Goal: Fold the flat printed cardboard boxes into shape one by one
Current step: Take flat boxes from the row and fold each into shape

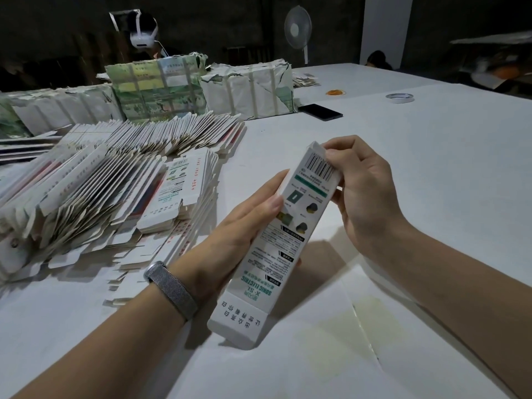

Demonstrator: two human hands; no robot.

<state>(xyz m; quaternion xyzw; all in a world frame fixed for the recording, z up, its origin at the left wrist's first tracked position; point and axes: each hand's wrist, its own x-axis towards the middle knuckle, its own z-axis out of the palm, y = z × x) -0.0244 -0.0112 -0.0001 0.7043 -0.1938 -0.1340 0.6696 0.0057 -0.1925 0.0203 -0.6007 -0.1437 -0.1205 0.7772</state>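
White tabletop (431, 168) fills the dim room, and just above its near part a single printed box (290, 240) is held in the air between both hands, already opened from flat into a long sleeve. Its long axis runs from the loose bottom flap near the person's body up and away to the barcode end. The left hand (241, 226) cradles the box's left side with fingers nearly straight along it, steadying the middle. The right hand (357, 194) is at the far end, fingers curled and pinching the top flap, so it is the hand placed to tuck that end shut. Left of the hands lies the fanned pile of flat boxes (115, 182), with wrapped bundles (247, 87) behind.
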